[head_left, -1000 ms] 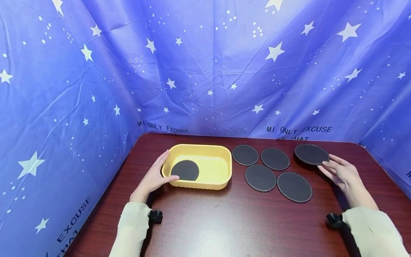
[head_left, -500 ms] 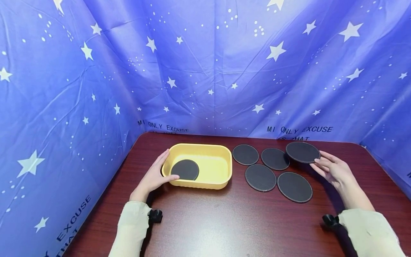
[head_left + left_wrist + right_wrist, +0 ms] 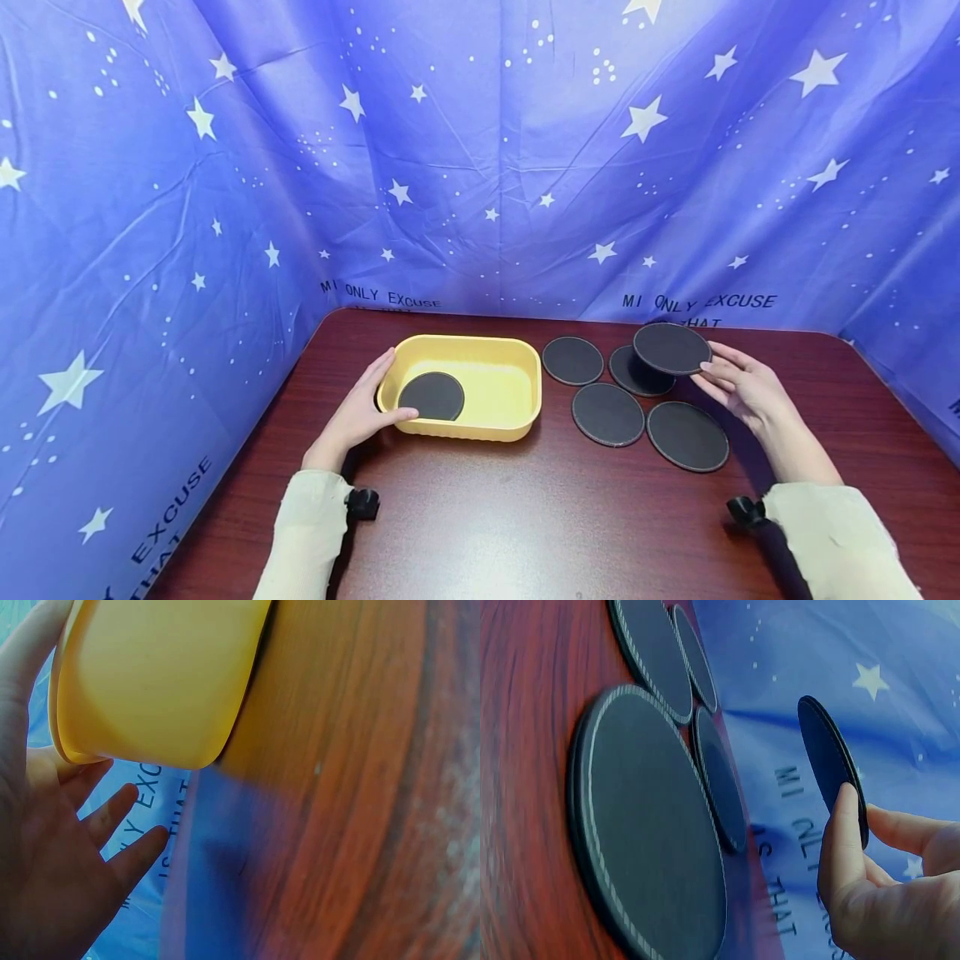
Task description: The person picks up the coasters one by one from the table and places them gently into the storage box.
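At the left end of a yellow plastic tub (image 3: 476,432), my left hand (image 3: 352,427) holds its corner, thumb over the front rim and fingers along the outside wall. The left wrist view shows the fingers spread beside the tub wall (image 3: 157,682). One round black coaster (image 3: 431,395) lies inside, toward the left. My right hand (image 3: 750,398) pinches another black coaster (image 3: 671,347) by its right edge, thumb on one face and fingers on the other. That coaster is in the air and partly hides a coaster (image 3: 648,383) on the table.
Between the tub and my right hand, more round black coasters with pale stitched edges lie flat: one at the back (image 3: 573,361), one in the middle (image 3: 607,415) and one nearer the front (image 3: 687,437). A blue star-printed curtain (image 3: 487,167) stands behind the dark red table (image 3: 540,517).
My right hand has moved left with the pinched coaster, which now hangs over the back right coaster on the table. My left hand and the tub have stayed in place.
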`<action>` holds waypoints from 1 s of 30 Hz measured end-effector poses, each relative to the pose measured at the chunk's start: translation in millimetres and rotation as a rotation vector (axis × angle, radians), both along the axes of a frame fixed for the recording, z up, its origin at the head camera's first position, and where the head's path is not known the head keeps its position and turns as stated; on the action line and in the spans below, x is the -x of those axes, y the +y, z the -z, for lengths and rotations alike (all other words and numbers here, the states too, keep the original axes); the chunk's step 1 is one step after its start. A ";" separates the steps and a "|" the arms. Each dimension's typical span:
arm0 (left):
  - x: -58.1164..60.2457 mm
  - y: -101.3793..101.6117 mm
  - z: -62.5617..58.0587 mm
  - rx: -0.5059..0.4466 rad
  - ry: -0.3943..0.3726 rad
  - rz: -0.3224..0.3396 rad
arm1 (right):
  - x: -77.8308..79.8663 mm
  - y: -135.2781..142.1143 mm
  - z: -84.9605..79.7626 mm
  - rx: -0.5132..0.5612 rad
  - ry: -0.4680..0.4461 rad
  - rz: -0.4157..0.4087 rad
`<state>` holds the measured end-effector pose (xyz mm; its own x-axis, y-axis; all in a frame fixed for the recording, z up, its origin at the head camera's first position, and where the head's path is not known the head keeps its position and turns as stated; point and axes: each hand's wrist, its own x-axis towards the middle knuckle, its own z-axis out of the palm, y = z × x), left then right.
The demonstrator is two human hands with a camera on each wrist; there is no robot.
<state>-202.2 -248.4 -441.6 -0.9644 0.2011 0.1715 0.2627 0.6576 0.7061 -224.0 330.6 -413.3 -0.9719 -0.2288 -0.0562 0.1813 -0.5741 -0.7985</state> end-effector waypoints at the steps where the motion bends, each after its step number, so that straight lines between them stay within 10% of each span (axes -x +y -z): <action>1: 0.0 0.1 0.1 -0.001 0.000 0.000 | 0.4 -3.3 -1.0 -0.006 0.003 -0.006; 30: 0.3 -0.8 1.2 -0.002 -0.002 -0.008 | 13.0 -128.9 -18.5 -0.300 0.025 -0.118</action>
